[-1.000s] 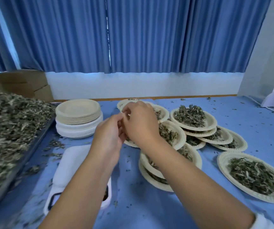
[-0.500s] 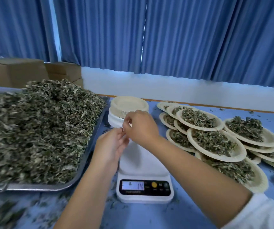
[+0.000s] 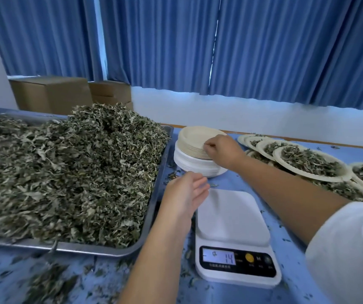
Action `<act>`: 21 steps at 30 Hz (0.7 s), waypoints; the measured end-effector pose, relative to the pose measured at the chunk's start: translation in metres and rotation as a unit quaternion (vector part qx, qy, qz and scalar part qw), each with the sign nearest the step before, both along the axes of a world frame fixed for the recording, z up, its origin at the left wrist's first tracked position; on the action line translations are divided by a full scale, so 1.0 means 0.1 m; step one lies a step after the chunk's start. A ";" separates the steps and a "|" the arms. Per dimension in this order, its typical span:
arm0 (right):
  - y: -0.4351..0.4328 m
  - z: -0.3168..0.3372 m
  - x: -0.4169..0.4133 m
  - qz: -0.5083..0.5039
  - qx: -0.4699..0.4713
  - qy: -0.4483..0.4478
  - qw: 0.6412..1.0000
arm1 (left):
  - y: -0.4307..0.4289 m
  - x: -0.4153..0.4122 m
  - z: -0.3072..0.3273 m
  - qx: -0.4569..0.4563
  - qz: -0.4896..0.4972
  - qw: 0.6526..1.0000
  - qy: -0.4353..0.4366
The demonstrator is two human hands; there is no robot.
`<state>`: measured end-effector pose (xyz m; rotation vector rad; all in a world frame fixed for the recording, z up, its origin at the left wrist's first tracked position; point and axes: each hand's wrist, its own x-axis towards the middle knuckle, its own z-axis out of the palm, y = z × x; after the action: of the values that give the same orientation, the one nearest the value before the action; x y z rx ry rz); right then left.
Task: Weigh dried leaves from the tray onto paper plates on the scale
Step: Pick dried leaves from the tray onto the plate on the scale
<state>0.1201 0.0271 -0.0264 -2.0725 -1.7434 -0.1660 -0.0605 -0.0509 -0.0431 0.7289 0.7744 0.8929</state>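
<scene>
A metal tray at the left holds a large heap of dried leaves. A white scale stands in front of me with a bare platform; its display reads 14. Behind it is a stack of paper plates, beige ones on top of white ones. My right hand rests on the stack's right edge, fingertips pinching at the rim of the top beige plates. My left hand hovers open between the tray and the scale, holding nothing.
Several paper plates filled with leaves lie overlapping at the right. Cardboard boxes stand behind the tray under blue curtains. Leaf crumbs litter the blue table.
My hands have separated: the right one reached back to the plate stack, the left one opened and dropped beside the scale. The view swung left, from the filled plates to the tray.
</scene>
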 end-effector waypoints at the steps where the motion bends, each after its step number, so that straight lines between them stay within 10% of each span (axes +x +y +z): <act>1: 0.01 0.00 0.00 0.000 0.001 0.023 1.000 | 0.00 0.00 0.00 0.000 0.001 1.000 -0.001; 21: -0.28 0.17 -0.05 0.086 0.190 0.134 0.969 | -0.01 -0.06 0.01 0.016 0.008 1.000 0.003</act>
<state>0.1155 -0.0005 -0.0092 -1.5835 -1.5738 -0.1449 -0.0666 -0.0522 -0.0417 0.7548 0.7728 0.9199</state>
